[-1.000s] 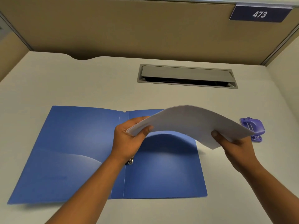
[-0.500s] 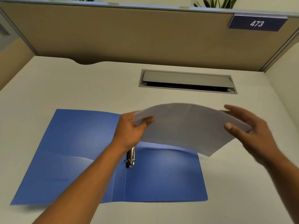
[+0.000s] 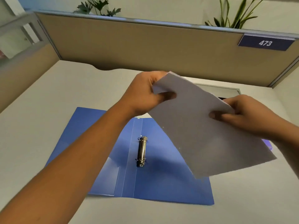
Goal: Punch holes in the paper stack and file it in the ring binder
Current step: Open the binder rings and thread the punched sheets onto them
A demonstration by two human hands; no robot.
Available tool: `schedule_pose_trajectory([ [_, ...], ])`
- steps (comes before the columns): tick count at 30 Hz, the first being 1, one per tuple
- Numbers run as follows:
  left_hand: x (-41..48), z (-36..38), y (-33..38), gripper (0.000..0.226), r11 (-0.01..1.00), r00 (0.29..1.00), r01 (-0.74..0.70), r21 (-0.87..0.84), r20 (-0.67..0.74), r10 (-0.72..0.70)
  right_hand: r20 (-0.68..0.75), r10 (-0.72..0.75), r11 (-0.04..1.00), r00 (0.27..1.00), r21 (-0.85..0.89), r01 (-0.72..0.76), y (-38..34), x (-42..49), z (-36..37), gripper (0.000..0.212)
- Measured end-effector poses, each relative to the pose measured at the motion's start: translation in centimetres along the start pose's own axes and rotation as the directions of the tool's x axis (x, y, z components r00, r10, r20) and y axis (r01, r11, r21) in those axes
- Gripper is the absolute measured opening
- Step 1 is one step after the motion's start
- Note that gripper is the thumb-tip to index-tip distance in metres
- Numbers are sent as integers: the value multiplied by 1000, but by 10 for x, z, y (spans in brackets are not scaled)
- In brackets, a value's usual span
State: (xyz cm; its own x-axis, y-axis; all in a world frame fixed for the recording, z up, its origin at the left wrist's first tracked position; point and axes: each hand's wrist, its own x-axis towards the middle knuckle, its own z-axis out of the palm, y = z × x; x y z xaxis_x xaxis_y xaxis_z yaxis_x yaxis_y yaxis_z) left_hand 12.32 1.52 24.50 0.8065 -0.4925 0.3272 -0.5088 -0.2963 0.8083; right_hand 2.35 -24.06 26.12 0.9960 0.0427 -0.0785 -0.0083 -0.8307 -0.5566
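Hands grip the paper stack [image 3: 202, 130] in mid-air at centre right of the frame. The left hand [image 3: 145, 92] pinches its upper corner, thumb on the near face. The right hand [image 3: 247, 117] pinches the right edge the same way. The stack hangs tilted, its lower part over the right half of the open blue ring binder [image 3: 161, 180]. The binder lies flat on the worktop [image 3: 48, 97] at lower centre, with metal rings [image 3: 142, 151] beside its spine. A purple sliver of the hole punch [image 3: 267, 143] shows below the right wrist. Across the top, a tan partition [image 3: 145, 46] carries a plate [image 3: 265, 43] reading 473.
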Motion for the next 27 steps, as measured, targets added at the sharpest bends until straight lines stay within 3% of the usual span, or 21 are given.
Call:
schedule_pose_trajectory([
  [2,-9,0,-8,81,999,982,24,44,-190,-15,-20,35,990,999,139,-31,4,-3,8,12],
  [4,-27,10,-18,95,989,901,141,-36,-409,-143,-35,112,946,993,309,-96,11,-10,21,14],
  [5,-37,15,-22,95,965,862,213,-154,-436,-260,-24,145,908,989,400,-124,14,-14,29,24],
  [6,-46,22,-27,93,908,836,281,-310,-385,-390,-3,173,861,985,486,-150,17,-19,38,37],
  [8,-61,34,-34,74,700,816,397,-594,-121,-565,32,231,771,973,603,-203,22,-28,55,65],
  [10,-73,45,-35,44,518,804,473,-713,108,-585,64,268,700,961,673,-239,25,-35,70,79],
  [12,-84,55,-36,41,438,773,523,-732,189,-606,68,297,669,952,697,-258,29,-40,82,76],
  [17,-114,76,-51,41,362,675,630,-686,254,-693,60,403,619,913,717,-321,32,-49,96,27],
  [22,-153,95,-68,20,367,555,752,-547,225,-801,72,487,629,871,663,-407,31,-54,111,21],
  [27,-171,95,-81,23,264,467,757,-598,214,-858,117,486,684,866,566,-460,20,-40,124,18],
])
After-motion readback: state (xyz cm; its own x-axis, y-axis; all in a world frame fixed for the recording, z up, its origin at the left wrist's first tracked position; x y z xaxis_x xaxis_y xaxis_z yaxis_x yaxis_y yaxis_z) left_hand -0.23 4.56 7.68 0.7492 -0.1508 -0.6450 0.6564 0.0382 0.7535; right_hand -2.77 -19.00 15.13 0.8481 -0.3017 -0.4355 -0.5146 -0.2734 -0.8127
